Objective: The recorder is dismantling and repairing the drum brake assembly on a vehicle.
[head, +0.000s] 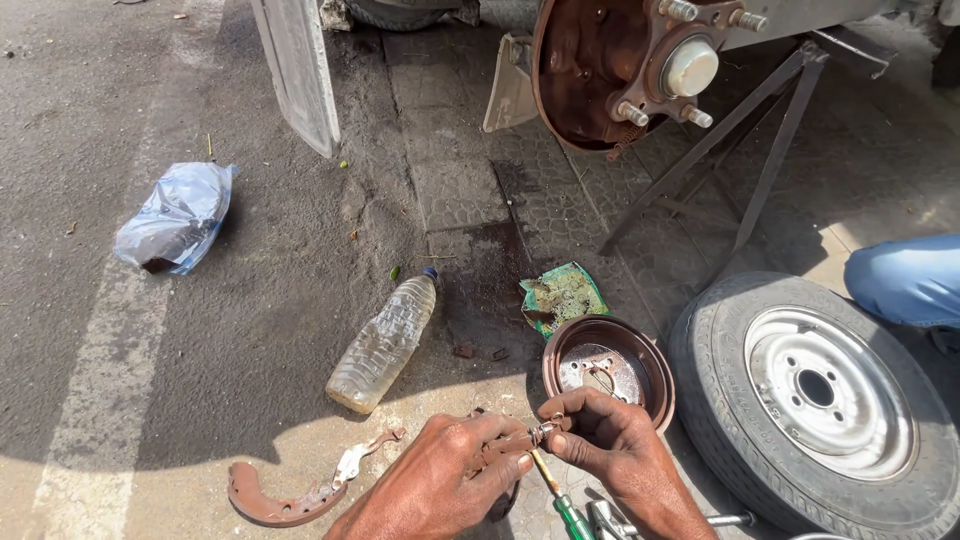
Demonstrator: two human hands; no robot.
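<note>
My left hand (445, 480) grips a rusty brake shoe (497, 447) low in the head view. My right hand (612, 445) pinches a small metal spring or clip (548, 430) at the shoe's end, fingertips nearly touching the left hand's. A second rusty brake shoe (285, 498) lies on the ground to the left. A green-handled screwdriver (562, 505) sits just below my hands. Behind my right hand rests a rusty brake drum (610, 365), open side up.
A plastic bottle (385, 343) of yellowish liquid lies on the pavement. A removed wheel (820, 400) lies flat at right, beside a person's blue-clad knee (910, 280). Above, the rusty wheel hub (640, 65) with studs rests near a metal stand (740, 150). A plastic bag (178, 218) lies left.
</note>
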